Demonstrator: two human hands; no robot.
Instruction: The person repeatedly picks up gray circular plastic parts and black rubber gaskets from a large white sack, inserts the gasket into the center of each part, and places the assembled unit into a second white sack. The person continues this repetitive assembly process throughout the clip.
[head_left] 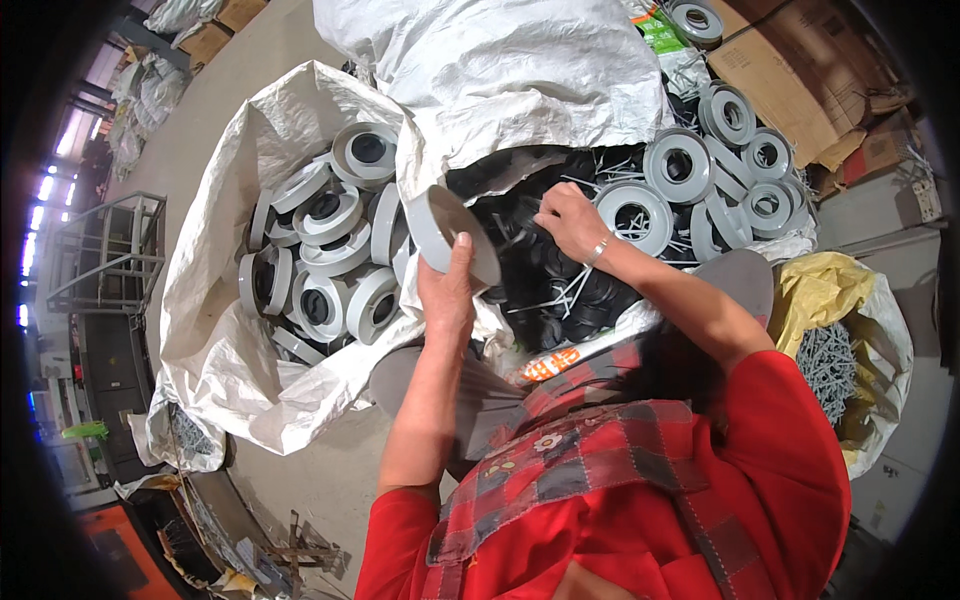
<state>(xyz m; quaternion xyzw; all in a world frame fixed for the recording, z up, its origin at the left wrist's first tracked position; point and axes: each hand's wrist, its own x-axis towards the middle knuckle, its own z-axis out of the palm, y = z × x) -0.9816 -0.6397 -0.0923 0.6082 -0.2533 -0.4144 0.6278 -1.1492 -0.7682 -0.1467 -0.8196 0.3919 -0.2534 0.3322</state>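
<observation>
My left hand (447, 295) grips a grey plastic ring (436, 225) by its rim, thumb on the near face; the ring stands tilted on edge. My right hand (576, 224) hovers over a heap of black plastic parts (580, 300) with its fingers curled together; whatever may be in them is hidden. Thin pale sticks (562, 298) lie scattered among the black parts. Right beside that hand lies a flat grey ring (635, 218), and more grey rings (678, 165) are piled further right. A large white woven sack (215, 260) on the left holds several rings with black centres (322, 308).
A white sack (510, 80) drapes over the far side of the heap. A yellow-lined sack (820, 285) of small grey pieces (826, 370) stands at my right. Cardboard boxes (775, 75) are at the far right. A metal step frame (110, 250) stands far left.
</observation>
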